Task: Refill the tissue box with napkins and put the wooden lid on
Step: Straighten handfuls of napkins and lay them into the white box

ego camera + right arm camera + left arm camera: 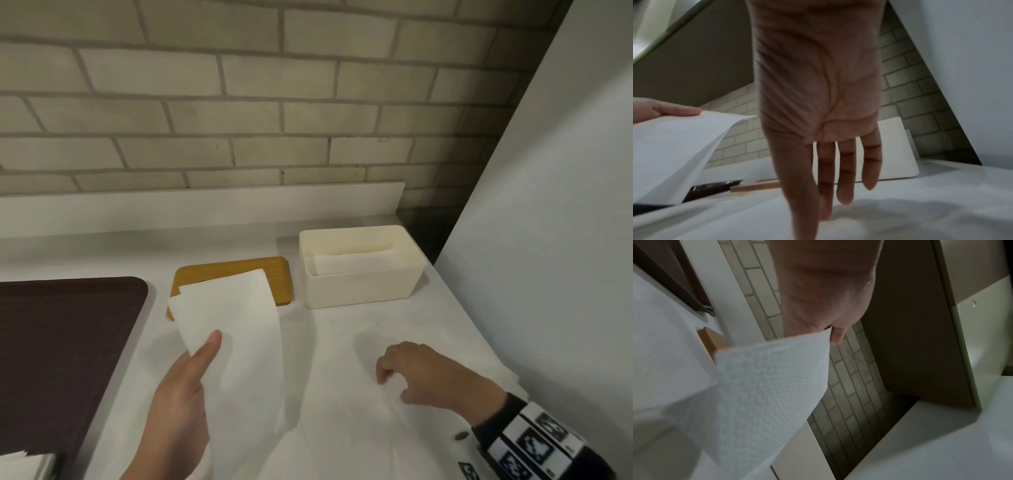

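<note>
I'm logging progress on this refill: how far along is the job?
Begun: the cream plastic tissue box stands open with some white paper already inside. In hand: the left hand holds a white napkin raised above the counter, while the right hand touches the spread napkins near the counter's front edge. Left: loading these, then fitting the wooden lid, which lies flat beside the box.
</note>
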Demonstrator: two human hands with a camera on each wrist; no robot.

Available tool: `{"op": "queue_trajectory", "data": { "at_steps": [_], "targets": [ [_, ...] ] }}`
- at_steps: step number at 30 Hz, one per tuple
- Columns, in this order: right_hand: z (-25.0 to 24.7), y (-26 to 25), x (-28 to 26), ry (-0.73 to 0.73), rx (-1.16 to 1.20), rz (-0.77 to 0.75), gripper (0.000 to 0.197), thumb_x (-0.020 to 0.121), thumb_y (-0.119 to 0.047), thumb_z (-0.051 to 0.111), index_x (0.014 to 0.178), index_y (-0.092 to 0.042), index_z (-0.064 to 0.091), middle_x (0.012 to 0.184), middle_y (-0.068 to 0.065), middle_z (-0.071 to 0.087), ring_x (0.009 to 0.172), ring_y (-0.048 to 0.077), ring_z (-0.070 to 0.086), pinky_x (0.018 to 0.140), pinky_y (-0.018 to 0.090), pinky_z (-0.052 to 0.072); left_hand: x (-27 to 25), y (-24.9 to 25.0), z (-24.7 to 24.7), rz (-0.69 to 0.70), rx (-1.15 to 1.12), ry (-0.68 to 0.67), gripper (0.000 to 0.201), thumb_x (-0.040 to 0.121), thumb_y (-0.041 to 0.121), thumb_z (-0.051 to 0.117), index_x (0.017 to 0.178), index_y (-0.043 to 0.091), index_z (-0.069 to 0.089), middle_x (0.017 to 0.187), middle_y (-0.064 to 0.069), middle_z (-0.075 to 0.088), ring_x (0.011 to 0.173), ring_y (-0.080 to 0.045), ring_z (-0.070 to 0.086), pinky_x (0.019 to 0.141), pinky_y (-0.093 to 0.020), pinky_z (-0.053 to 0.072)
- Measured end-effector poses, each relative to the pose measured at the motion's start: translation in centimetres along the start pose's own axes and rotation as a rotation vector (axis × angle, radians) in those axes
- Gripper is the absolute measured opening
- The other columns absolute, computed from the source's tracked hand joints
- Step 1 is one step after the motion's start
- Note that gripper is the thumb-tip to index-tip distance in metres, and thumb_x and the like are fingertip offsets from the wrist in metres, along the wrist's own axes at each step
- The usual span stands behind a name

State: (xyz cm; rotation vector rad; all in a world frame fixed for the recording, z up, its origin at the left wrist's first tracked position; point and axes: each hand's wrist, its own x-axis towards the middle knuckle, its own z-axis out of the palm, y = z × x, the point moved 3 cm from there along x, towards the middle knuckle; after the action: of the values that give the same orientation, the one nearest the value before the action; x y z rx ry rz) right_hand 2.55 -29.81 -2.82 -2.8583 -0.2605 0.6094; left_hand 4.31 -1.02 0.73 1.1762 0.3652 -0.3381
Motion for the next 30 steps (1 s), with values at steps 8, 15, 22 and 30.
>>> {"op": "queue_trajectory", "data": {
  "at_steps": [8, 15, 22, 30],
  "targets": [
    [0.1, 0.5, -1.5, -0.087, -0.230, -0.042, 0.040, 0.079, -0.006, 0.056, 0.115, -0.021, 0.047, 0.095, -0.009, 0.046, 0.085, 0.011, 0.033, 0.065, 0.014, 0.024, -0.8, 0.1, 1.2, 0.000, 0.047, 0.007, 0.037, 0.086, 0.034, 0.057, 0.118, 0.014, 0.060, 0.107, -0.007, 0.069, 0.101, -0.031, 0.062, 0.091, -0.046, 0.044],
    [-2.6, 1.0, -2.3, -0.057, 0.042, -0.010, 0.018, 0.081, -0.024, 0.065, 0.097, -0.019, 0.071, 0.078, -0.013, 0.055, 0.075, 0.003, 0.048, 0.071, 0.006, 0.030, -0.4, -0.4, 2.7, -0.020, 0.111, 0.009, 0.032, 0.087, 0.035, 0.057, 0.113, 0.017, 0.057, 0.100, -0.002, 0.066, 0.095, -0.024, 0.059, 0.095, -0.041, 0.039],
    [-11.2, -1.4, -4.3, 0.295, 0.824, -0.067, 0.021, 0.078, -0.019, 0.070, 0.095, -0.007, 0.070, 0.094, 0.015, 0.074, 0.089, 0.031, 0.070, 0.084, 0.037, 0.055, 1.0, -1.2, 6.0, -0.037, 0.148, -0.068, 0.026, 0.091, 0.035, 0.053, 0.108, 0.017, 0.061, 0.100, -0.005, 0.070, 0.094, -0.027, 0.063, 0.081, -0.039, 0.047],
    [-11.8, -3.8, -2.0, 0.451, 1.521, -0.113, 0.038, 0.071, -0.016, 0.065, 0.108, -0.008, 0.067, 0.105, 0.011, 0.073, 0.096, 0.027, 0.070, 0.084, 0.037, 0.057, 1.2, -1.0, 8.6, -0.011, 0.148, -0.097, 0.034, 0.090, 0.040, 0.052, 0.111, 0.017, 0.064, 0.105, -0.002, 0.071, 0.096, -0.020, 0.063, 0.088, -0.038, 0.048]
  ]
}}
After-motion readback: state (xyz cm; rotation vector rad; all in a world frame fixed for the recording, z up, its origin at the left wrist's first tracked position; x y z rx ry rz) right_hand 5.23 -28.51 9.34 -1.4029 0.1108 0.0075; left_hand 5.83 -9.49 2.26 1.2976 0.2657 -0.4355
